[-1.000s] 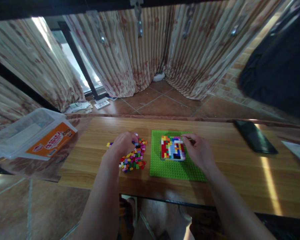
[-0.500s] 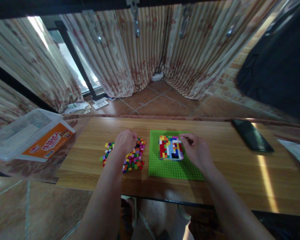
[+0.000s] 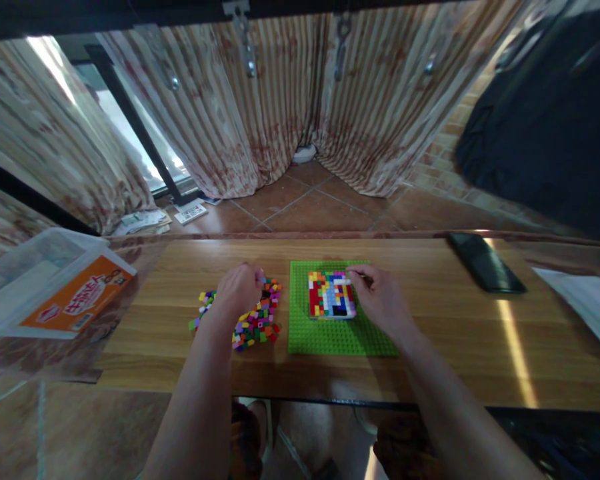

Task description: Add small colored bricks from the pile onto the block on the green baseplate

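A green studded baseplate [image 3: 330, 337] lies on the wooden table [image 3: 430, 347]. On it sits a rectangular mosaic of small coloured bricks [image 3: 330, 297]. My right hand [image 3: 377, 300] rests at the mosaic's upper right corner, its fingers pinched together on a small piece I cannot make out. A loose pile of small coloured bricks [image 3: 257, 323] lies left of the baseplate. Over the top of that pile is my left hand [image 3: 240, 288], fingers curled down into the bricks.
A clear plastic box with an orange label [image 3: 65, 297] sits at the table's left end. A black phone [image 3: 485, 272] lies at the far right, with white paper [image 3: 585, 303] beside it. Striped curtains [image 3: 280, 100] hang beyond the table over a tiled floor.
The view has shifted a little, sliding everything leftwards. My left hand has drawn slightly back over the pile, uncovering more bricks at its left. The right hand stays at the mosaic's corner.
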A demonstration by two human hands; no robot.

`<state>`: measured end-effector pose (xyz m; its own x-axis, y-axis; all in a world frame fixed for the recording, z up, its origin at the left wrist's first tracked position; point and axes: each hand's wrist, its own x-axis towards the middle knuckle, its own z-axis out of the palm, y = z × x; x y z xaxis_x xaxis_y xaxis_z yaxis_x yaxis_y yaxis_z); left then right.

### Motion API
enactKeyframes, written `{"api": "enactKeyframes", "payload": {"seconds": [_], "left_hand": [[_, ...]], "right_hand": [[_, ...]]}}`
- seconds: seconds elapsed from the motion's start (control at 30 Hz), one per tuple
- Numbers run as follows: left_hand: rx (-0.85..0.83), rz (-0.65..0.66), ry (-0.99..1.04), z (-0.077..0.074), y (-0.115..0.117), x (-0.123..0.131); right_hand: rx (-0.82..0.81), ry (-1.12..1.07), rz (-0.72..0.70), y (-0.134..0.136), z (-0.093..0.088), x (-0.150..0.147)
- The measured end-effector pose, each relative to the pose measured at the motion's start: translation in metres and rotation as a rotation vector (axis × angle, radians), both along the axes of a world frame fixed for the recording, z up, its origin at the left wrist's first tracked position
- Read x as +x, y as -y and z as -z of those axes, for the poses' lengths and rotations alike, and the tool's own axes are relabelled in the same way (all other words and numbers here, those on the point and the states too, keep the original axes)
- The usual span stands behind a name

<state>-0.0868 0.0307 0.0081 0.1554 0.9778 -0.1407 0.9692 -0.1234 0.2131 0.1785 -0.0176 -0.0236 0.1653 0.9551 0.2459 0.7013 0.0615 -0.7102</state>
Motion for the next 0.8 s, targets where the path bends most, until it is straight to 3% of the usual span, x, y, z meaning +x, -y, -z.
{"api": "enactKeyframes", "payload": {"seconds": [0.17,0.37,0.53,0.8], "left_hand": [[0.020,0.101,0.196,-0.011,0.005,0.010],[0.117,0.295,0.428,-0.010,0.020,0.053],[0.154,0.345,0.409,-0.006,0.025,0.076],[0.207,0.323,0.292,-0.005,0.026,0.090]], "right_hand": [[0.020,0.000,0.010,-0.001,0.000,0.000],[0.047,-0.018,0.019,-0.001,0.000,0.000],[0.045,-0.011,0.014,0.001,-0.003,0.001],[0.069,-0.032,0.008,0.002,-0.005,0.000]]}}
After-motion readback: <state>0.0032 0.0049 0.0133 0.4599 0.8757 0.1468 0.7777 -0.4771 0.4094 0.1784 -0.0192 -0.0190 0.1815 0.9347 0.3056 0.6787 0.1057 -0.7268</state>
